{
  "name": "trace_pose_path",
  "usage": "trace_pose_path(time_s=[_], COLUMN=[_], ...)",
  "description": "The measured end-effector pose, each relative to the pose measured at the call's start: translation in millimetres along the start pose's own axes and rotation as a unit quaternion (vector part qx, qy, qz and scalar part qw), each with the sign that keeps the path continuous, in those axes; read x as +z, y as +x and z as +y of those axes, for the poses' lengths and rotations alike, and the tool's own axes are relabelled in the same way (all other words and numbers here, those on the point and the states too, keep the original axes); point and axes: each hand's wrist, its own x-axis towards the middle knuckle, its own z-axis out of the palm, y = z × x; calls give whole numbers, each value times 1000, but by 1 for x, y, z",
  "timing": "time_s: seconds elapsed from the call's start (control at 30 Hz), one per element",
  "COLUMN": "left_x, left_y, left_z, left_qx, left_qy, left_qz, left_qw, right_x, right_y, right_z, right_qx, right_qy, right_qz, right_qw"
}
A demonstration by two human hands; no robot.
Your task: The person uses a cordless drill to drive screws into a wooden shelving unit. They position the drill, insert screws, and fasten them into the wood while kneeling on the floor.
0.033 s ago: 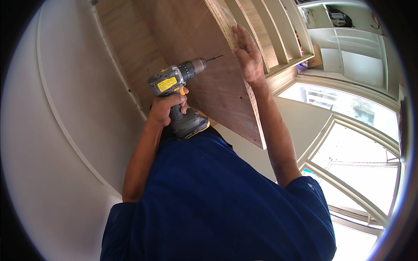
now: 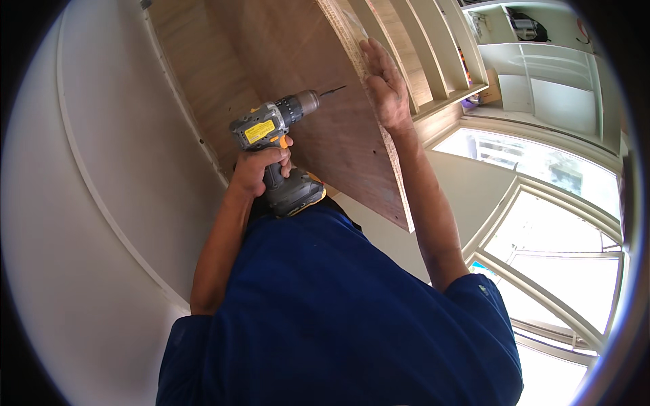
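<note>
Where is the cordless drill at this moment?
In the head view, the cordless drill is centre-left, held in the left hand, its bit pointing at the plywood panel.

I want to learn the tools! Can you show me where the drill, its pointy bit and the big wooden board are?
Drill [image 2: 271, 128], head view: on its grey and yellow body.
Drill bit [image 2: 333, 90], head view: on the thin dark shaft.
Wooden board [image 2: 325, 135], head view: on its brown face.

Just a plain dark blue short-sleeved tee [image 2: 338, 318], sleeves ending above the elbows, both forearms bare, no gloves.
</note>
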Motion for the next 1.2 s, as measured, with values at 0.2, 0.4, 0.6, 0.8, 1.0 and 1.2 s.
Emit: trace_pose_path(time_s=[0.2,0.4,0.6,0.8,1.0,1.2], left_x=[-2,1,-4,-4,-8,-6], left_y=[2,5,6,5,6,6], left_z=[0,2,-1,-1,-2,-1], left_qx=[6,10,2,0,-11,-16], left_qy=[16,2,14,11,12,10], left_qz=[-3,-4,-12,-13,-21,-18], left_qw=[1000,1000,1000,1000,1000,1000], right_x=[3,0,5,3,2,-7], right_y=[1,4,4,2,3,8], right_z=[-3,-6,-10,-10,-9,0], right_qx=[12,12,29,31,53,105], right_qy=[63,69,107,89,116,84], right_qz=[-7,-19,-9,-9,-18,-30], right_qw=[998,997,994,995,992,990])
